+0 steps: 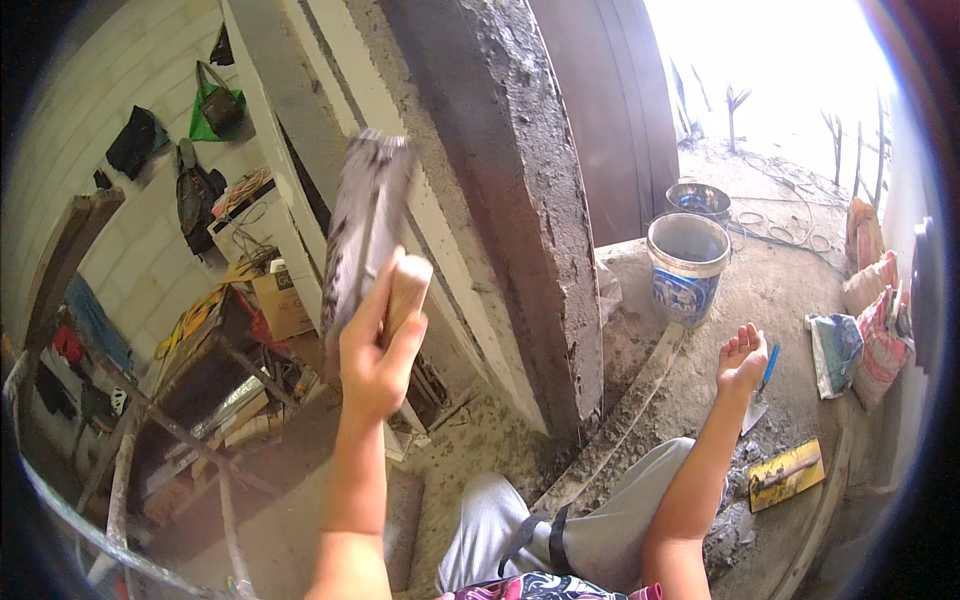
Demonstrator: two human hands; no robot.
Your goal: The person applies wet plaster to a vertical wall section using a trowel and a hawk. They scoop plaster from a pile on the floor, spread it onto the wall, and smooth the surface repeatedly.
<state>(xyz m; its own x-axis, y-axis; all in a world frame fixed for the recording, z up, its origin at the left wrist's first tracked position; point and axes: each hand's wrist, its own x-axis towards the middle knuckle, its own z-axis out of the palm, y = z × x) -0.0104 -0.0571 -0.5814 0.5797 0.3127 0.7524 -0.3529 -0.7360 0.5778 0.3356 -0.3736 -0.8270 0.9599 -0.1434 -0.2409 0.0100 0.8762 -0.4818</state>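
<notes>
My left hand (378, 362) is closed around the wooden handle of a plastering trowel (362, 225). Its long blade is raised, smeared with grey mortar and a little blurred, in front of the column's pale side. The column (535, 230) has a coat of dark, wet-looking plaster with a rough edge. Out to the right, my right hand (741, 360) is held palm up with loosely curled fingers and nothing in it. Close beyond it, a small pointing trowel (770, 366) with a blue handle lies on the ground. A yellow float (786, 474) rests beside loose grey mortar (730, 515).
A pale bucket (688, 262) with blue print stands before a dark tub (699, 199). Several sacks (880, 340) lean along the right wall. At left are a metal frame (130, 420), a cardboard box (284, 302) and bags (196, 195) hanging on a block wall.
</notes>
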